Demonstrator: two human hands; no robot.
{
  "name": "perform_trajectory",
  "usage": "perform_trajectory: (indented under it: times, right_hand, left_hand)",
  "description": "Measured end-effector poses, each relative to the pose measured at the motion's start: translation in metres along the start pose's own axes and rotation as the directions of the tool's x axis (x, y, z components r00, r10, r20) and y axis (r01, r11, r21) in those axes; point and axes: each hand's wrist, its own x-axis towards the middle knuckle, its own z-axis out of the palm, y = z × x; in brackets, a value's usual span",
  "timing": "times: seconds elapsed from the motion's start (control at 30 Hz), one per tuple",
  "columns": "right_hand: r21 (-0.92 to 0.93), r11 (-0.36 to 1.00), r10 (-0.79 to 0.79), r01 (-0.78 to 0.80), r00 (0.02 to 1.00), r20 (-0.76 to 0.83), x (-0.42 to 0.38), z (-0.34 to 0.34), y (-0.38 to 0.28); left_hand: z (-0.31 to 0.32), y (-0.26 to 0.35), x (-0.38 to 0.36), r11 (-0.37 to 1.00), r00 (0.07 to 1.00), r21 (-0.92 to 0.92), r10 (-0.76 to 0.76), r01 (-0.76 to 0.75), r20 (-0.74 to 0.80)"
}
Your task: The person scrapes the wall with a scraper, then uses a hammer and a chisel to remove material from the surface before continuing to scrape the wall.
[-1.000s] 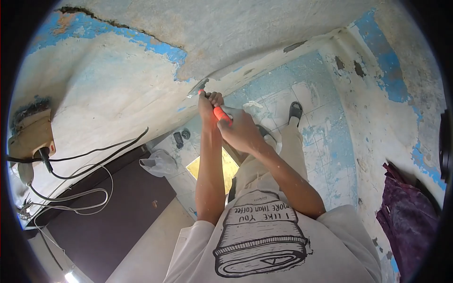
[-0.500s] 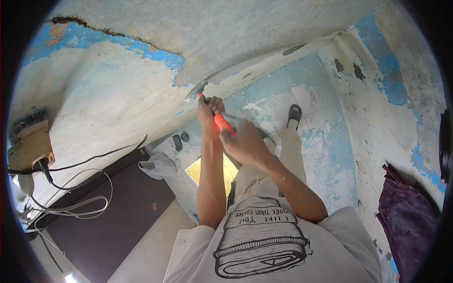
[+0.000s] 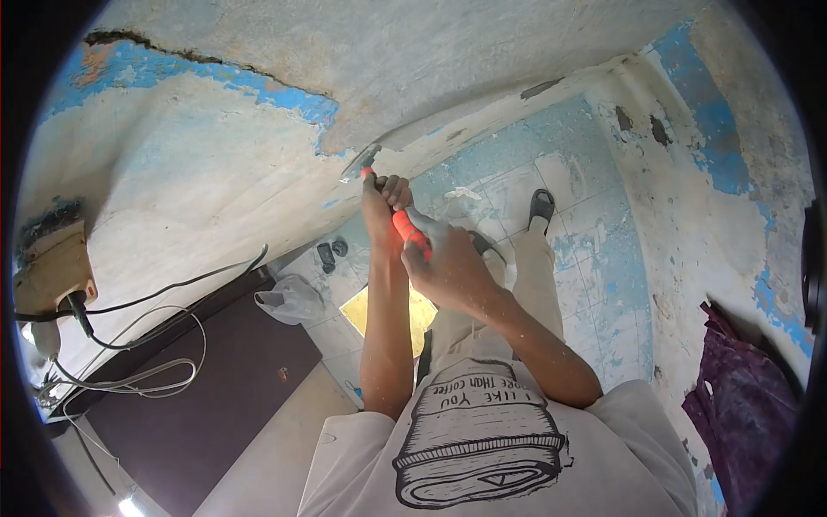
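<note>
The floor (image 3: 616, 314) is pale square tile with blue patches; on it stand the person's dark sandals (image 3: 541, 205), one partly hidden; two small black things (image 3: 326, 258) lie close together farther over; a yellow board (image 3: 423, 314) shows, partly covered; a plastic bag (image 3: 295, 299) sits by the corner of a dark brown counter (image 3: 194, 422), its exact resting place unclear.

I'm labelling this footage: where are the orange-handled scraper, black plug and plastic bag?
Orange-handled scraper (image 3: 409, 228), head view: exposed handle.
Black plug (image 3: 79, 307), head view: plug body.
Plastic bag (image 3: 293, 300), head view: crumpled middle.
</note>
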Motion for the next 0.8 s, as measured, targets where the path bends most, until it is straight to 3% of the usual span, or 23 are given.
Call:
perform_trajectory:
  times: [0.2,0.3,0.43,0.57,0.67,0.73,0.8]
  right_hand:
    - [-0.009,0.998,0.061,-0.061,0.998,0.019,0.019,0.002,0.021]
    - [0.013,0.999,-0.038,0.037,0.999,0.024,-0.001,-0.004,0.002]
    - [-0.007,0.998,0.057,-0.057,0.998,0.015,0.018,0.002,0.021]
    - [-0.008,1.000,0.010,-0.010,1.000,0.001,0.002,-0.001,0.010]
    - [0.112,0.994,-0.007,0.007,1.000,0.001,0.000,-0.001,0.008]
    - [-0.013,0.999,0.046,-0.046,0.999,0.007,0.018,0.008,0.026]
    - [-0.043,0.999,0.017,-0.019,0.999,-0.049,0.013,0.011,0.025]
  left_hand:
    - [-0.016,-0.007,0.027,0.989,0.997,0.145,0.013,-0.001,-0.081]
    - [0.004,-0.001,-0.002,0.994,0.999,0.106,0.030,-0.032,0.018]
    - [-0.011,-0.012,0.021,0.994,0.995,0.103,0.031,-0.021,-0.096]
    - [-0.002,-0.005,0.007,1.000,1.000,0.013,-0.010,0.010,-0.030]
    - [-0.006,-0.003,0.008,0.999,0.999,0.002,-0.038,0.038,0.031]
    - [-0.018,-0.011,0.027,0.994,0.997,0.101,-0.020,0.028,-0.075]
    - [-0.019,-0.009,0.025,0.997,0.997,0.072,-0.014,0.019,-0.072]
